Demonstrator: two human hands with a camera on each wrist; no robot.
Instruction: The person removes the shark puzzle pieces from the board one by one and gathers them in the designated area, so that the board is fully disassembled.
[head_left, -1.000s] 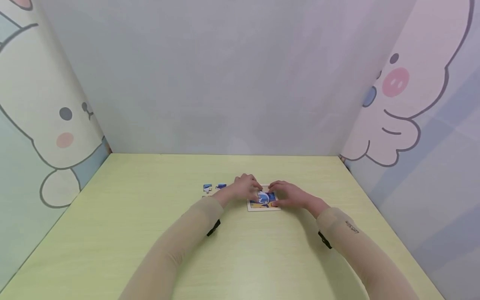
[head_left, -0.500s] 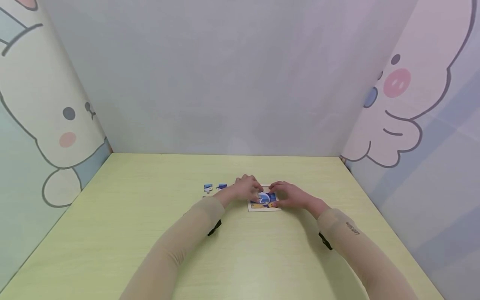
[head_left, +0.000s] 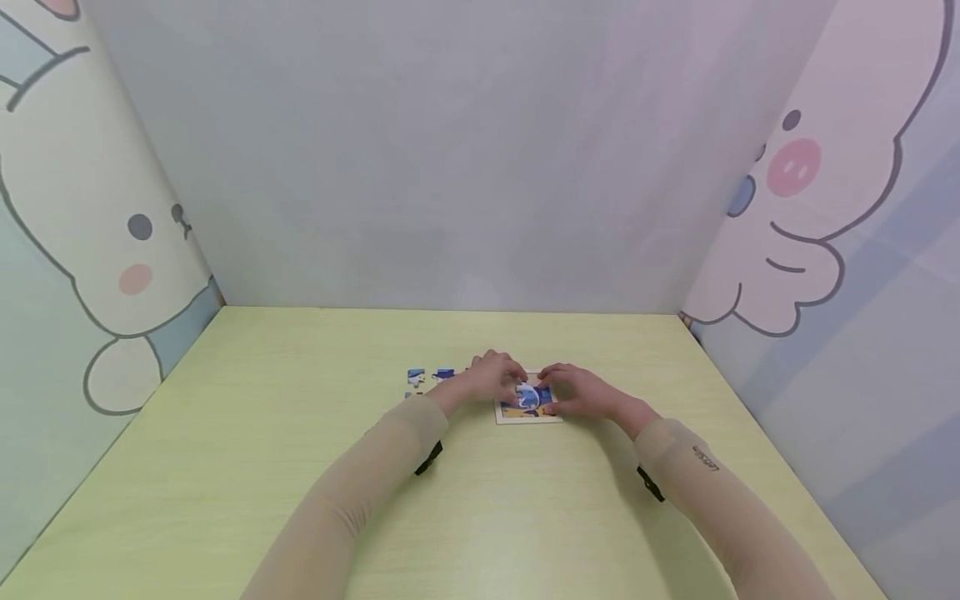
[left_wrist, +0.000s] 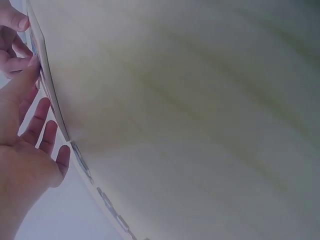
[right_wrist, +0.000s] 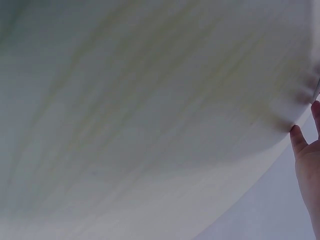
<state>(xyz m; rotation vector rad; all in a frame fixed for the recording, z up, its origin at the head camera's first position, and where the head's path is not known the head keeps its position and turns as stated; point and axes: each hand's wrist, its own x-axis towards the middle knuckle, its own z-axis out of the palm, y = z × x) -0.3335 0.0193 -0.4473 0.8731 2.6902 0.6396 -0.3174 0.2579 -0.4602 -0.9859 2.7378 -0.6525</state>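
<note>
A small jigsaw puzzle in a pale frame (head_left: 528, 420) lies on the table, with a blue and yellow picture and a white curved shape in it. My left hand (head_left: 492, 377) reaches over its left side, thumb and forefinger at the blue part. In the left wrist view the thumb (left_wrist: 31, 65) meets the puzzle and the other fingers are spread beside it. I cannot tell whether a piece is pinched there. My right hand (head_left: 581, 390) touches the right side of the frame, thumb and forefinger apart. The right wrist view shows its little finger (right_wrist: 297, 137) at the tabletop.
Several loose blue and white puzzle pieces (head_left: 416, 377) lie left of the frame, partly hidden by the left forearm. A pale yellow table (head_left: 300, 350) ends at a grey back wall (head_left: 450, 167). Cartoon-printed panels stand at both sides.
Both hands stay at the puzzle with almost no movement. The whole head view has shifted very slightly.
</note>
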